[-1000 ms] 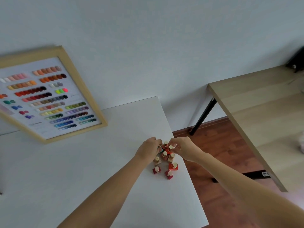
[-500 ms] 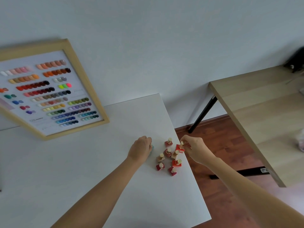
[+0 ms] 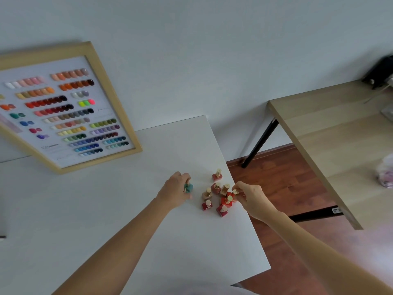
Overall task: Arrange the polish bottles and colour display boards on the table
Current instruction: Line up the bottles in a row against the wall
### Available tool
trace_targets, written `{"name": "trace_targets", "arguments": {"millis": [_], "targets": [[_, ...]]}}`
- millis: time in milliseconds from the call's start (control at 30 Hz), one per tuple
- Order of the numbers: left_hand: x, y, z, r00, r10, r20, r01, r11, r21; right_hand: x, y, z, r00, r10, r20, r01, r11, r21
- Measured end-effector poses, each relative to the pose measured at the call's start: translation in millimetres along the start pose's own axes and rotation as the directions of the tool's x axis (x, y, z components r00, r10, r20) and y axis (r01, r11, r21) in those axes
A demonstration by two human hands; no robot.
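Observation:
Several small polish bottles [image 3: 217,193] with gold caps, mostly red and one beige, stand clustered near the right edge of the white table [image 3: 106,209]. My left hand [image 3: 175,189] grips a teal polish bottle [image 3: 188,187] just left of the cluster. At the cluster's right side my right hand [image 3: 249,196] pinches the gold cap of a red bottle [image 3: 232,193]. One red bottle [image 3: 217,175] stands apart at the back. A wood-framed colour display board [image 3: 63,107] with rows of nail swatches leans against the wall at the table's back left.
A second wooden table [image 3: 331,133] with black legs stands to the right, across a gap of brown wood floor [image 3: 282,182]. A black object [image 3: 380,71] and a pale bag [image 3: 386,173] lie on it. The white table's right edge runs close beside the bottles.
My hands have parted from the middle of the cluster. The left drew a teal bottle out to the left; the right moved to the right side and took a red bottle's cap.

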State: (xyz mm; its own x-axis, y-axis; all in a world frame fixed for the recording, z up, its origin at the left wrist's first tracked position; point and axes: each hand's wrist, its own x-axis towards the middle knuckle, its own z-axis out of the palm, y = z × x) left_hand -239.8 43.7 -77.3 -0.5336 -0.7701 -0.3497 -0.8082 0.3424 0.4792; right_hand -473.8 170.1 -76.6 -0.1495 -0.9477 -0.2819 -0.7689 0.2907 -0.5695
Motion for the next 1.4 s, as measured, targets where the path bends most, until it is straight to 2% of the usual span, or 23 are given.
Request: {"name": "trace_targets", "arguments": {"millis": [67, 167, 467, 767, 967, 1100, 1400], "targets": [[-0.6, -3.3, -5.5, 0.996, 0.022, 0.089, -0.022, 1.0, -0.004, 0.0, 0.2, 3.1, 1.0, -0.008, 0.016, 0.008, 1.0, -0.001], [0.0, -4.6, -9.7, 0.988, 0.057, 0.14, -0.059, 0.998, 0.01, -2.5, 0.4, 5.1, 0.997, -0.043, 0.063, 0.044, 0.999, -0.021], [2.8, 3.6, -7.2, 0.989, 0.116, 0.091, -0.125, 0.987, 0.097, -7.6, -3.1, 11.8, 0.993, -0.11, 0.045, 0.11, 0.994, 0.0], [-0.5, 6.8, -5.9, 0.992, 0.083, 0.1, -0.097, 0.984, 0.149, -10.1, 0.7, 11.5, 0.984, -0.172, 0.056, 0.176, 0.98, -0.097], [0.8, 5.9, -5.5, 0.997, 0.05, 0.055, -0.055, 0.994, 0.093, -9.1, 13.1, -9.1, 0.99, -0.113, 0.087, 0.123, 0.985, -0.123], [6.4, 6.0, -13.7, 0.999, 0.026, 0.022, -0.027, 0.999, 0.04, 4.3, 14.6, -34.3, 0.996, -0.078, 0.054, 0.083, 0.992, -0.099], [52.5, 14.4, -61.7, 0.991, -0.042, -0.13, 0.033, 0.997, -0.069, 83.0, -11.9, -79.2, 0.983, -0.183, -0.02, 0.179, 0.975, -0.133]]}}
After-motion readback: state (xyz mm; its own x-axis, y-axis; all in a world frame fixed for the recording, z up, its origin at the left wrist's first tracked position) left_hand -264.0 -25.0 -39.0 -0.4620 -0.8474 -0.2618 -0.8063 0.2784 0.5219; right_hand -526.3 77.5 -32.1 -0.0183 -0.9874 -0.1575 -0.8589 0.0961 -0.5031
